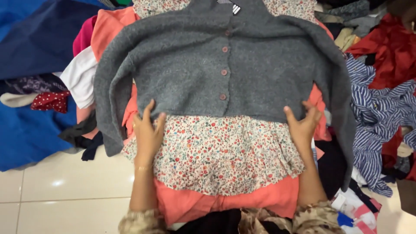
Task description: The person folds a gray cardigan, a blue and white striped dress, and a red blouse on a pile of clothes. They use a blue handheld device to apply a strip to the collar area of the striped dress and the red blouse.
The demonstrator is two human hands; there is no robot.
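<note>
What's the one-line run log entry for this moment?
left hand: on grey cardigan hem | right hand: on hem | under: floral garment, coral garment

Both forearms are bare below pushed-up beige-and-brown patterned sleeves (143,221), with a thin bracelet (142,168) on the left wrist.

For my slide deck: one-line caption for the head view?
Both hands, left and right, rest at the grey buttoned cardigan's hem over a floral garment.
</note>
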